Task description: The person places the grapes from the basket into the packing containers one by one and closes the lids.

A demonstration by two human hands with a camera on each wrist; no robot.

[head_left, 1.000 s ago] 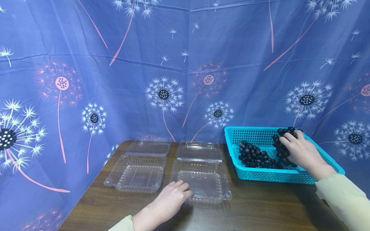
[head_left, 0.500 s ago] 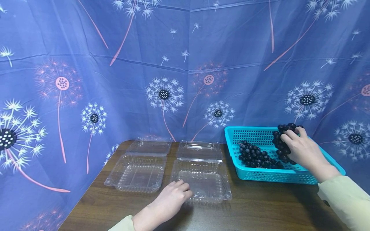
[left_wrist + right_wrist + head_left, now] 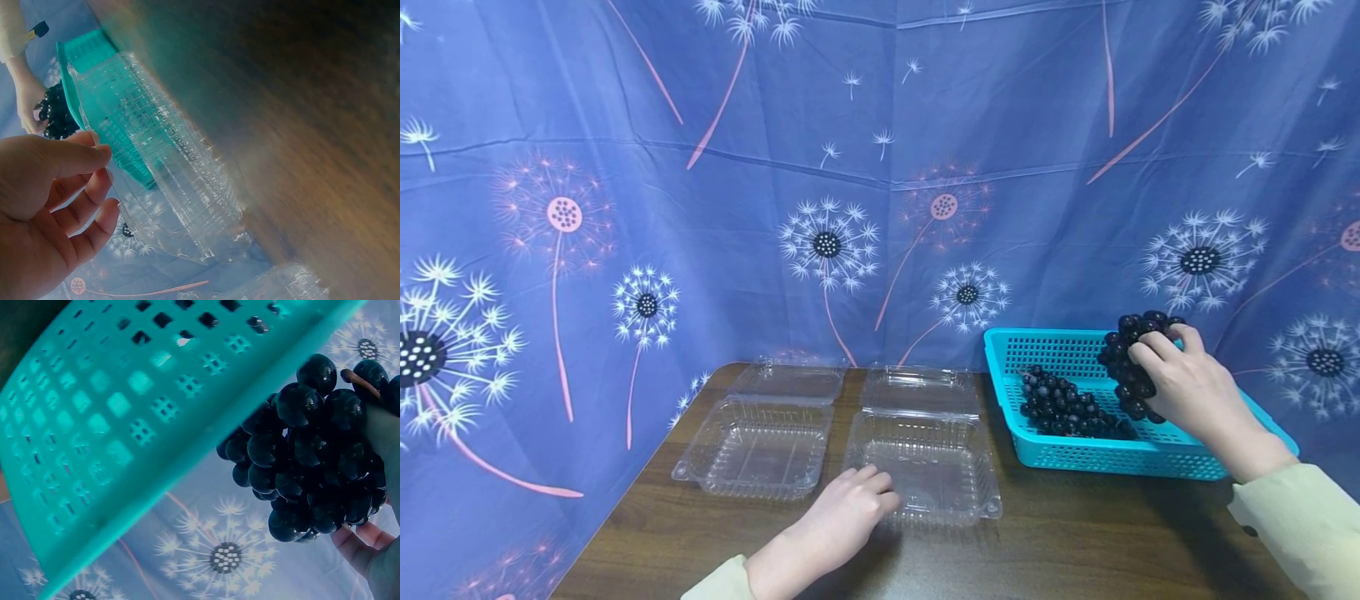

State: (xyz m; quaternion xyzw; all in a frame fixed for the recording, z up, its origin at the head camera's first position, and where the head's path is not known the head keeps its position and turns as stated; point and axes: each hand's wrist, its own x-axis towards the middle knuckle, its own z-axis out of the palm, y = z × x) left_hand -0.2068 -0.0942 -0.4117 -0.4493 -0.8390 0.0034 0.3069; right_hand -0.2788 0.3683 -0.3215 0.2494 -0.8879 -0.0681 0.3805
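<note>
My right hand (image 3: 1198, 396) grips a bunch of dark grapes (image 3: 1126, 358) from above, over the turquoise basket. In the right wrist view the held bunch (image 3: 306, 450) is beside the basket's rim, a brown stem showing at its top. A second bunch of grapes (image 3: 1063, 404) lies in the turquoise basket (image 3: 1120, 458). My left hand (image 3: 842, 521) is at the near left corner of a clear plastic clamshell container (image 3: 925, 479), which stands with its lid laid back. In the left wrist view my thumb and forefinger pinch the rim of this container (image 3: 169, 156).
Another clear plastic clamshell container (image 3: 760, 450), lid folded back, stands to the left. Both containers and the basket are on a brown wooden table (image 3: 1015, 550). A blue dandelion-print cloth (image 3: 737, 275) hangs right behind the table.
My right hand has lifted the bunch of grapes upward from the basket floor. The left hand and the containers have stayed in place.
</note>
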